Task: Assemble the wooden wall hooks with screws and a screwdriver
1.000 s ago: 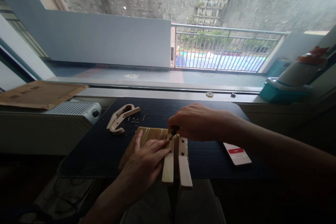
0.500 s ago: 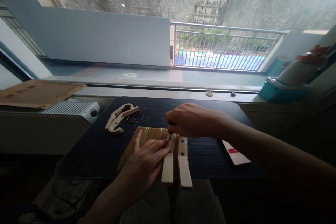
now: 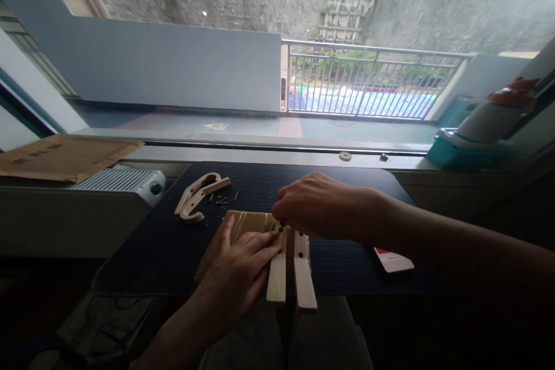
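Note:
My left hand (image 3: 245, 257) lies flat with fingers spread over a yellowish wooden block (image 3: 249, 221). Its fingertips rest against a pale wooden strip (image 3: 277, 283) that runs along the block and sticks out over the near table edge. A second pale wooden strip (image 3: 306, 286), with dark holes, lies just to its right. My right hand (image 3: 318, 205) is closed in a fist over the far end of the first strip. A short dark tip shows below its fingers by a hole; what it grips is mostly hidden.
Two curved wooden hooks (image 3: 195, 199) and several loose screws (image 3: 221, 200) lie at the left of the black table (image 3: 143, 254). A white and red card (image 3: 396, 261) is under my right forearm. Tape (image 3: 345, 156) and a teal box (image 3: 466, 150) sit on the sill.
My right fist has turned and dipped slightly over the first strip, and my forearm covers more of the card. My left hand stays in place.

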### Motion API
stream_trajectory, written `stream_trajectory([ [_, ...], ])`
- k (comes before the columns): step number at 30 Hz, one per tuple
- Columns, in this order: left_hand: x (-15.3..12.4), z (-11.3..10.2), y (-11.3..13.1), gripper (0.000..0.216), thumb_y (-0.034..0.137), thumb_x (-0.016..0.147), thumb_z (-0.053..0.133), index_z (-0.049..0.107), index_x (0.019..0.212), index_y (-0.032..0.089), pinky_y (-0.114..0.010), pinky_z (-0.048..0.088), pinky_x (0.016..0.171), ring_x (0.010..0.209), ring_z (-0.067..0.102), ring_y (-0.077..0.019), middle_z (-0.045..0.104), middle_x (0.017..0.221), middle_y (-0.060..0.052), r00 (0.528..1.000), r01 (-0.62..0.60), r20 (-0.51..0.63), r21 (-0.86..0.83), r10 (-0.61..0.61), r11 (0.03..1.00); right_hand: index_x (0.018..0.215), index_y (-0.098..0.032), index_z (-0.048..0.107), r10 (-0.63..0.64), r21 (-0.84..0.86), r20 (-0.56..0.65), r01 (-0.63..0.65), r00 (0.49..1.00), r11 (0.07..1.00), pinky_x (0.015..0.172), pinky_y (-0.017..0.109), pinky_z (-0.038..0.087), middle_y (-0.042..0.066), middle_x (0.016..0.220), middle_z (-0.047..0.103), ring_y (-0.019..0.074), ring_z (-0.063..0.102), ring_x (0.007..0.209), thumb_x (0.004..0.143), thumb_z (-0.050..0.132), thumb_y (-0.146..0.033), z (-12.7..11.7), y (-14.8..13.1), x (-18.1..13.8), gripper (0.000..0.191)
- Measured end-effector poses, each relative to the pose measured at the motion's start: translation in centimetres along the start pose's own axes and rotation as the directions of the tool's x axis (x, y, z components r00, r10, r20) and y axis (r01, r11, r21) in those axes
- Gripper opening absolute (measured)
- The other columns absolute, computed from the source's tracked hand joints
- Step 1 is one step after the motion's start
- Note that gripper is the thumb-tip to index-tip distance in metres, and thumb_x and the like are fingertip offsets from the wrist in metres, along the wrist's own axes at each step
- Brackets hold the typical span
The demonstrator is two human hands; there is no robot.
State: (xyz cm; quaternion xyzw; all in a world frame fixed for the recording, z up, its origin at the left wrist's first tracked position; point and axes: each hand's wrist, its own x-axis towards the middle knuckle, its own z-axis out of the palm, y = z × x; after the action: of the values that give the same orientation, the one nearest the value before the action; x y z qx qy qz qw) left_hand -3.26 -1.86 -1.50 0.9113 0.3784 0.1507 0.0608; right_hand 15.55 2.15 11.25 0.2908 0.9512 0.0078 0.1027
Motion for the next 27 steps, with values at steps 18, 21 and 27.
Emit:
stream_trajectory([
  [18,-0.3,0.4,0.1,0.035,0.017,0.085,0.048,0.054,0.118,0.027,-0.059,-0.008,0.109,0.115,0.052,-0.02,0.06,0.123,-0.003,0.999,-0.012,-0.039,0.045,0.014,0.999,0.082,-0.018,0.063,0.247,0.166,-0.188,-0.217,0.951,0.962,0.05,0.026,0.025,0.001,0.065,0.061,0.0103,0.043,0.051,0.087,0.04,-0.035,2.3,1.0,-0.1,0.029],
  [21,-0.3,0.3,0.2,0.034,0.016,0.085,0.048,0.055,0.117,0.027,-0.059,-0.008,0.109,0.115,0.052,-0.0197,0.059,0.124,-0.003,0.999,-0.002,-0.038,0.05,0.004,0.999,0.082,-0.02,0.062,0.322,0.211,-0.219,-0.277,0.921,0.937,0.05,0.026,0.024,-0.001,0.065,0.06,0.0098,0.043,0.051,0.088,0.041,-0.037,2.4,1.1,-1.2,0.028],
  [27,-0.3,0.6,-0.1,0.037,0.017,0.085,0.049,0.053,0.12,0.029,-0.059,-0.006,0.109,0.114,0.053,-0.0196,0.059,0.124,-0.002,0.998,-0.006,-0.058,0.059,0.01,0.998,0.087,-0.021,0.059,0.36,0.268,-0.229,-0.296,0.904,0.917,0.051,0.026,0.023,-0.002,0.065,0.058,0.0098,0.043,0.053,0.088,0.043,-0.036,3.7,1.2,-2.1,0.022],
])
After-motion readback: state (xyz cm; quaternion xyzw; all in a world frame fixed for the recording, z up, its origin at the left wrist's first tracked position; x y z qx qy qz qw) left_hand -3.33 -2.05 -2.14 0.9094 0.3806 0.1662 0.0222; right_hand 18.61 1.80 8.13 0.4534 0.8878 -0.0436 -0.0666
